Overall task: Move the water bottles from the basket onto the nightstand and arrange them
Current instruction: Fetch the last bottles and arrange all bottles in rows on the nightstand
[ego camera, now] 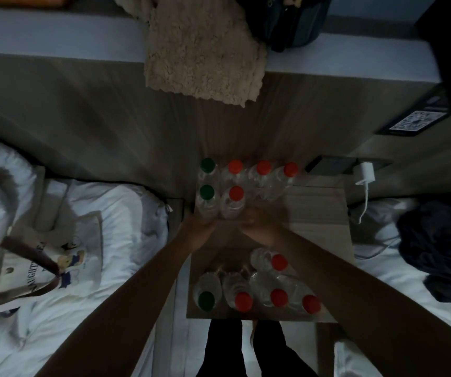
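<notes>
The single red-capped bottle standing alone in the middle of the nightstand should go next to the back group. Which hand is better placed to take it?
The right hand. The lone bottle stands just under the right forearm, while the left hand is at the green-capped side.

- Nightstand (319, 213) stands between two white beds.
- Six bottles at its far edge: two green-capped (208, 164), four red-capped (263, 167).
- Five more bottles near its front edge (243, 300).
- Left hand (199, 227) and right hand (257, 224) touch the second-row bottles (232, 205).
- Tote bag (55, 257) lies on the left bed.
</notes>
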Available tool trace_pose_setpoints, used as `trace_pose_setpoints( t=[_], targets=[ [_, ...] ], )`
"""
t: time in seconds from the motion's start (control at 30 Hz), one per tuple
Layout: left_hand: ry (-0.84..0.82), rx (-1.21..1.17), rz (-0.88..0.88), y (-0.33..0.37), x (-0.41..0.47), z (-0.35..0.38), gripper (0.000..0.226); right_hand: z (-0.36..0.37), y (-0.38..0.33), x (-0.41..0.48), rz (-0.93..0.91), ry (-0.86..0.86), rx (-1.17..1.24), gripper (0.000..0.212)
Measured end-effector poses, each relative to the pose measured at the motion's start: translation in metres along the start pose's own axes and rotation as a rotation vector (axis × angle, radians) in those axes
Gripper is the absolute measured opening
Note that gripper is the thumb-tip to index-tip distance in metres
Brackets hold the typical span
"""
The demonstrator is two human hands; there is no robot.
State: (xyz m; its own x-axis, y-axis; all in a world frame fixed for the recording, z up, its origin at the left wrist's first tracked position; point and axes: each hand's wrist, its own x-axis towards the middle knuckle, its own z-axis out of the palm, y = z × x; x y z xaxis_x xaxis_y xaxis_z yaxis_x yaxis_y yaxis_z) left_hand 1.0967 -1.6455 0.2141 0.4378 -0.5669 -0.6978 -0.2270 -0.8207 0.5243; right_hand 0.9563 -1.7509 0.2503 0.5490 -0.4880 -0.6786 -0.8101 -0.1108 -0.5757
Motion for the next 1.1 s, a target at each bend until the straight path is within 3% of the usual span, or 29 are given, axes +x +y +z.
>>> trace_pose_setpoints(
  t=[0.07, 0.13, 0.17, 0.3, 0.33, 0.4, 0.43, 0.5, 0.57, 0.83, 1.1],
  targets=[
    [-0.024, 0.009, 0.083, 0.002, -0.021, 0.004, 0.017, -0.005, 0.009, -0.013, -0.048, 0.017, -0.105, 0.012],
    [-0.009, 0.081, 0.189, 0.004, -0.044, 0.007, 0.013, -0.01, 0.02, -0.025, -0.116, 0.075, -0.158, 0.039],
    [0.001, 0.155, 0.237, 0.006, -0.056, 0.008, 0.026, -0.015, 0.023, -0.036, -0.135, 0.083, -0.175, 0.047],
    [0.002, 0.165, 0.444, 0.012, -0.089, 0.025, 0.025, -0.035, 0.046, -0.074, -0.131, 0.096, -0.265, 0.036],
    [0.021, 0.157, 0.459, 0.014, -0.095, 0.03, 0.024, -0.041, 0.049, -0.086, -0.141, 0.091, -0.297, 0.042],
    [0.066, 0.212, 0.499, 0.02, -0.104, 0.043, 0.029, -0.05, 0.059, -0.104, -0.183, 0.045, -0.348, 0.075],
    [0.08, 0.216, 0.516, 0.023, -0.108, 0.05, 0.03, -0.052, 0.064, -0.113, -0.181, 0.042, -0.363, 0.075],
    [0.055, 0.223, 0.518, 0.03, -0.116, 0.062, 0.032, -0.053, 0.072, -0.128, -0.139, 0.099, -0.33, 0.043],
    [0.035, 0.309, 0.494, 0.037, -0.119, 0.072, 0.037, -0.05, 0.083, -0.135, -0.145, 0.14, -0.317, 0.034],
    [0.012, 0.458, 0.425, 0.063, -0.115, 0.102, 0.054, -0.043, 0.098, -0.134, -0.237, 0.192, -0.338, 0.035],
    [0.053, 0.438, 0.36, 0.068, -0.106, 0.113, 0.036, -0.038, 0.102, -0.118, -0.123, 0.181, -0.439, 0.034]
  ],
)
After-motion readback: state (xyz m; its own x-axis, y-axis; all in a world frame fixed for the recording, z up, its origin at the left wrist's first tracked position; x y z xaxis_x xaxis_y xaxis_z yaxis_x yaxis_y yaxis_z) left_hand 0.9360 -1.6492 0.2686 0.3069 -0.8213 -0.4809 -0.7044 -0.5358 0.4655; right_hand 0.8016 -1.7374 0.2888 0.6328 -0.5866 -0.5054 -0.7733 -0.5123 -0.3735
